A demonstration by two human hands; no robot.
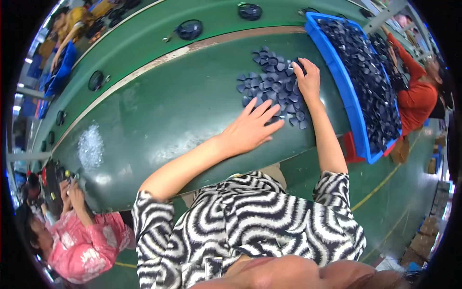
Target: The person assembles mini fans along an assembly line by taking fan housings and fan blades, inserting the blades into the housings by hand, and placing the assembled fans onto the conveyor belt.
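A loose pile of small dark-blue fan blades (274, 85) lies on the green tabletop (173, 103). My left hand (251, 127) is palm down at the near side of the pile, fingers spread, the tips over the closest blades. At the pile's right edge rests my right hand (309, 83), its thumb and forefinger apart and nothing visible held between them. What lies beneath either palm is hidden. Right of that hand stands a blue crate (344, 89) heaped with many more dark blades.
Beyond the table runs a green conveyor belt (216, 24) carrying round dark fan guards (189, 30). Small clear pieces (91, 147) are heaped at the table's left end. A person in pink (89, 245) works at lower left, another in orange (417, 98) beyond the crate. A red bin (352, 148) sits below it.
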